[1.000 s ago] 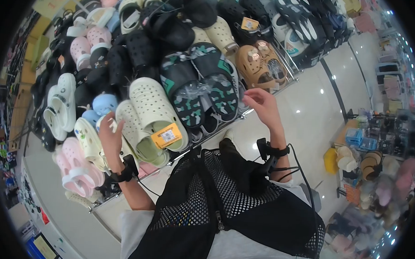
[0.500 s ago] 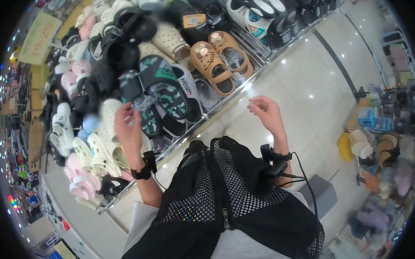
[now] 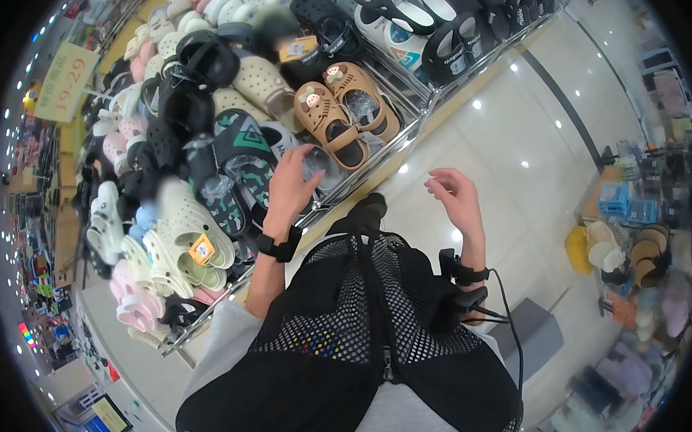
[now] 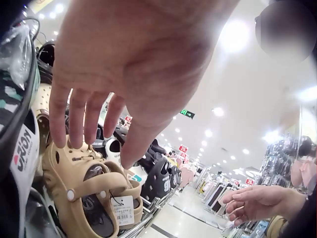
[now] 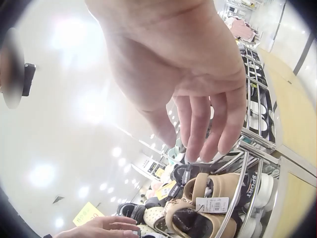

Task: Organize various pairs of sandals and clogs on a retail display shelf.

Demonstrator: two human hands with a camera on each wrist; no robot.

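Observation:
In the head view my left hand point(image 3: 289, 184) hovers over the front edge of the shoe rack, holding nothing, its fingers loosely spread. Just ahead of it lies a pair of tan clogs point(image 3: 325, 116) with small character charms; a white paper tag point(image 4: 122, 210) hangs from one strap. Black slides with green camouflage soles point(image 3: 249, 173), partly wrapped in clear plastic, are beside that hand. My right hand point(image 3: 456, 198) hangs in the air over the aisle floor, fingers loosely bent and bare of any object. The right wrist view shows its fingers point(image 5: 199, 124) above the rack's rail.
Cream clogs point(image 3: 194, 236) with an orange label and pink clogs point(image 3: 135, 296) fill the rack's near end. A chrome rail point(image 3: 415, 130) edges it along the tiled aisle point(image 3: 511, 138). A yellow price sign point(image 3: 66, 82) stands at the left; hats point(image 3: 645, 252) are displayed at the right.
My left hand has moved right along the rack, from the cream clogs past the camouflage slides toward the tan clogs. The right hand stays raised over the aisle while the head view has shifted.

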